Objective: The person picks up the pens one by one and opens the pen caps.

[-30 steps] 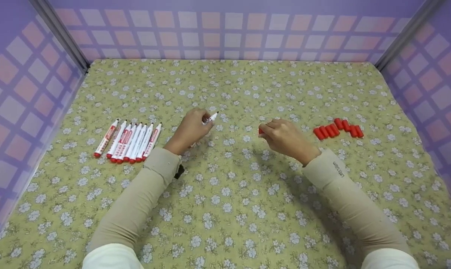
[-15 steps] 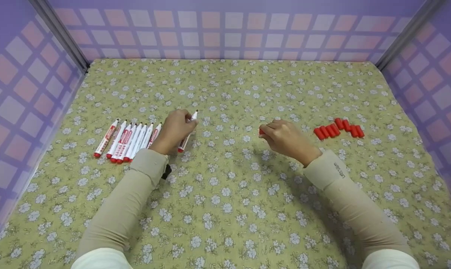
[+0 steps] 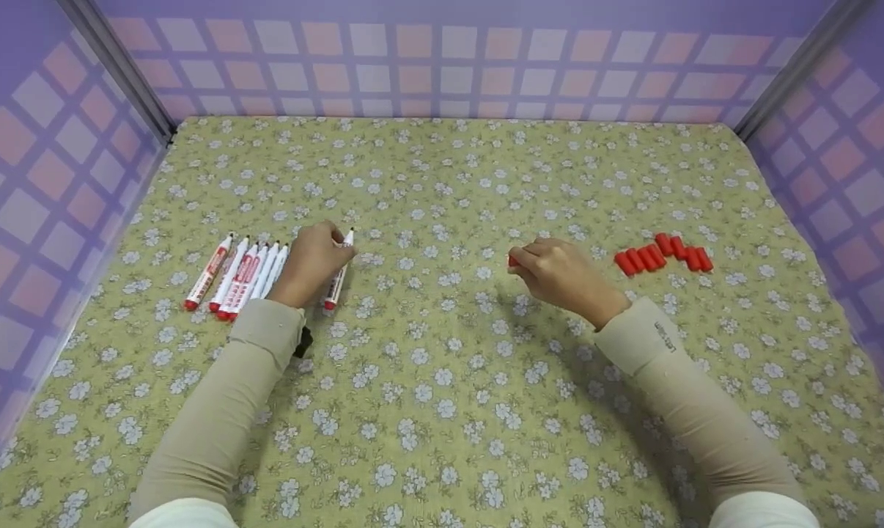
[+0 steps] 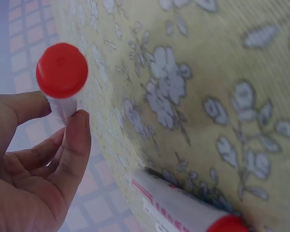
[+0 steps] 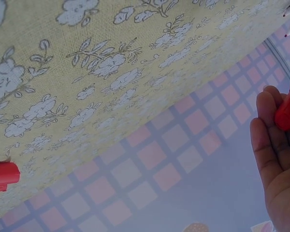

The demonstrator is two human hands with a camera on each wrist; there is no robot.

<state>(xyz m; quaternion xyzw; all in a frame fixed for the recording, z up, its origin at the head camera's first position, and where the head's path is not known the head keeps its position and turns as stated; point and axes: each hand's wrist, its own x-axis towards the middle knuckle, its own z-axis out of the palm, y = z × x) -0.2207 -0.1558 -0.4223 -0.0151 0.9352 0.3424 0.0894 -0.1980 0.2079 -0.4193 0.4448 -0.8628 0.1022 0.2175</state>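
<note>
An uncapped whiteboard marker (image 3: 337,284) with a white body and red end is pinched in my left hand (image 3: 311,258), its dark tip pointing away. In the left wrist view the red end of this marker (image 4: 62,70) faces the camera, raised off the cloth between thumb and fingers. Just left of that hand lies a row of uncapped markers (image 3: 238,282), partly hidden by the hand and wrist. My right hand (image 3: 559,275) holds a red marker cap (image 3: 514,260) near the middle; the right wrist view shows the cap (image 5: 286,117) between thumb and fingers.
Several loose red caps (image 3: 641,258) lie to the right of my right hand. A flowered cloth (image 3: 442,411) covers the table. Purple checked panels (image 3: 457,59) stand along the back and both sides.
My left hand has moved left with the marker, from near the middle to beside the row of markers. My right hand stays in place with the cap.
</note>
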